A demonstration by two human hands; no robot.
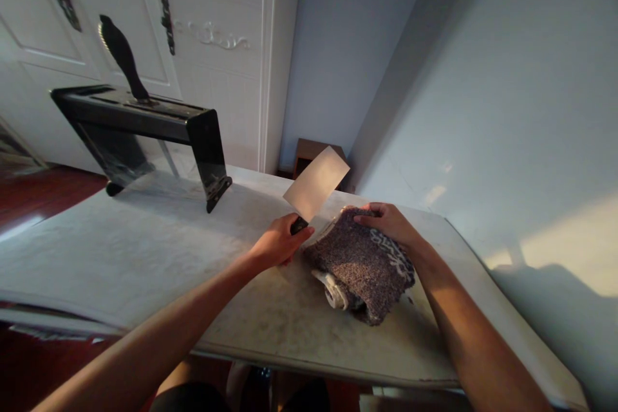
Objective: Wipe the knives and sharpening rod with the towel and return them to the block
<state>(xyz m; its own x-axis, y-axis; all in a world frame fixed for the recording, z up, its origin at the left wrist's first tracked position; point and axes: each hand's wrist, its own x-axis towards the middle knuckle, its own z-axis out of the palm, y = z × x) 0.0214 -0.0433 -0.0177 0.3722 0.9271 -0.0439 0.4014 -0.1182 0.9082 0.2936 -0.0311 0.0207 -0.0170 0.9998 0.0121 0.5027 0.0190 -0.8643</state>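
Observation:
My left hand is closed around the dark handle of a cleaver, whose broad blade points up and away over the table. My right hand grips the upper edge of a folded brown-grey cloth, thick and fuzzy like a mat, with a pale pattern on its right side. The thumb lies on top of the cloth and the other fingers are partly hidden behind it. A whitish rolled part shows under the cloth's near side. The blade and the cloth are close together but look apart.
On the table's far left stands a black knife holder with clear panels and a black handle sticking up from it. The pale tabletop ends near my lap. White cabinets stand behind; a wall borders the right.

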